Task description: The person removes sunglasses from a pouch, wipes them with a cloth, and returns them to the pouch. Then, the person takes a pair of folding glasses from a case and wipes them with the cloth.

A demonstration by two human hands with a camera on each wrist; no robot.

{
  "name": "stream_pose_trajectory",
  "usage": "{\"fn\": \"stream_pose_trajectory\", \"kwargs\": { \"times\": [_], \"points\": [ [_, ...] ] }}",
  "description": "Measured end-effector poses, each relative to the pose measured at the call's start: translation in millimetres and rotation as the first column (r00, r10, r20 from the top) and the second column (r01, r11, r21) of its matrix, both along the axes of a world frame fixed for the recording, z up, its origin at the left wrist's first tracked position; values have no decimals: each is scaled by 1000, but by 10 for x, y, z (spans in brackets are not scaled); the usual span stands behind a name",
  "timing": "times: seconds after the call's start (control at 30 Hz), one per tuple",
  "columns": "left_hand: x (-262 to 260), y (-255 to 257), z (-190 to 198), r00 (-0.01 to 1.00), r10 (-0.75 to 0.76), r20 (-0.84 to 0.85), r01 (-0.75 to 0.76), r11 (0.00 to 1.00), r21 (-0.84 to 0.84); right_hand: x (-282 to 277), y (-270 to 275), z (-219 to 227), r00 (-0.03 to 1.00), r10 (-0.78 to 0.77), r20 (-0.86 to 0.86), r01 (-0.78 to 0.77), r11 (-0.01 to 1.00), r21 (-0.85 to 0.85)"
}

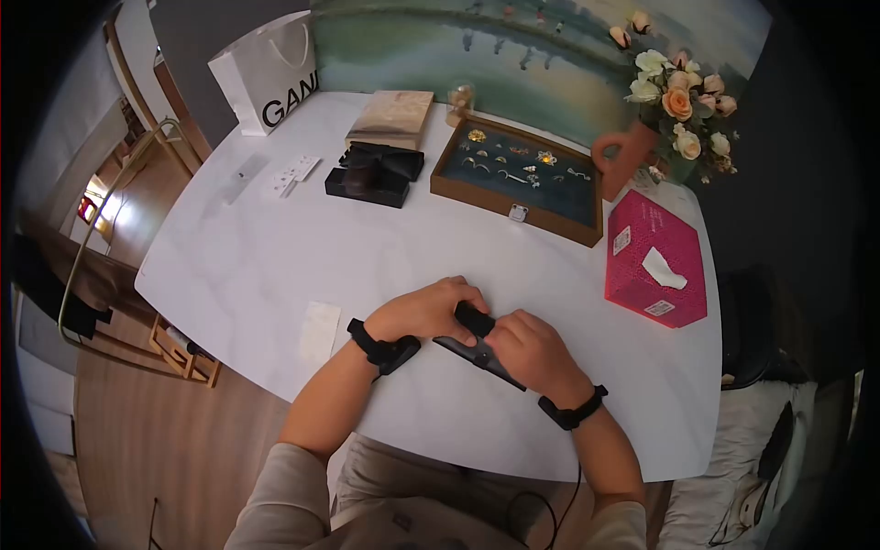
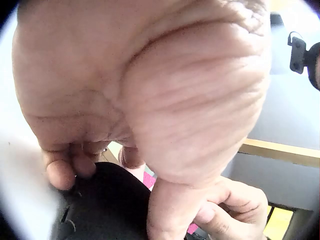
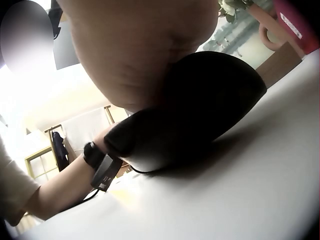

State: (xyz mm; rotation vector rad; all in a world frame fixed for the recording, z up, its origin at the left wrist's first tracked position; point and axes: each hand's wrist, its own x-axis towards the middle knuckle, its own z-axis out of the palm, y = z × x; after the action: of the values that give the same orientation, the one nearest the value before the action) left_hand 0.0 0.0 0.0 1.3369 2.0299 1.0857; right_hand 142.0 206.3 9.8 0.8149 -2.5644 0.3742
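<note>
A long black case-like thing (image 1: pixel 490 361) lies slantwise between my hands at the front of the table; its exact kind is unclear. My left hand (image 1: pixel 427 310) holds its far left part, thumb on the near side and fingertips on the far side. From the right, my right hand (image 1: pixel 534 348) pinches it near a raised black piece (image 1: pixel 473 318). In the left wrist view the dark surface (image 2: pixel 107 205) shows below the palm, with fingers at both sides. The right wrist view has it as a broad black shape (image 3: pixel 215 100) close over the white tabletop, under the palm.
Across the white table (image 1: pixel 247 266) stand a jewelry display box (image 1: pixel 559 216), a pink tissue box (image 1: pixel 655 261), an open black box (image 1: pixel 367 188), a book-like box (image 1: pixel 394 116) and a paper bag (image 1: pixel 266 78). A pale paper (image 1: pixel 319 330) lies left of my left hand.
</note>
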Motion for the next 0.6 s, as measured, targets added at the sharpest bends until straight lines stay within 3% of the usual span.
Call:
{"fn": "stream_pose_trajectory", "kwargs": {
  "times": [0.03, 0.13, 0.27, 0.37, 0.4, 0.43, 0.47, 0.53, 0.6],
  "points": [
    [-8, -3, 7, 1000, -1, -4, 1, 1000, 1, -10, -19, 55, 996, 86, 7, -85, 996, -31],
    [-5, -19, -1, 997, 31, 74, -30, 999, -20, 29, -153, 220, 993, 115, 39, -110, 989, -99],
    [-15, -29, 22, 997, 54, 49, -52, 998, -40, -7, -92, 52, 992, 129, -5, -129, 990, -51],
    [-7, -48, 37, 997, 56, 45, -53, 997, -61, -20, -55, -1, 994, 99, -38, -103, 986, -134],
    [-6, -50, 46, 998, 42, 35, -40, 997, -66, -11, -49, 14, 987, -27, 156, 87, 916, -391],
    [2, -51, 60, 998, 42, 37, -39, 997, -65, -7, -40, 24, 925, -95, 368, 307, 759, -575],
    [13, -51, 76, 999, 34, 17, -32, 997, -65, -24, -25, 0, 924, -96, 369, 308, 759, -574],
    [-6, -51, 73, 1000, 26, -4, -26, 998, -64, -97, 16, -94, 909, -144, 392, 401, 564, -722],
    [-51, -57, 19, 993, 65, 96, -63, 998, -25, -109, 73, -125, 888, -181, 423, 447, 556, -701]
  ]
}}
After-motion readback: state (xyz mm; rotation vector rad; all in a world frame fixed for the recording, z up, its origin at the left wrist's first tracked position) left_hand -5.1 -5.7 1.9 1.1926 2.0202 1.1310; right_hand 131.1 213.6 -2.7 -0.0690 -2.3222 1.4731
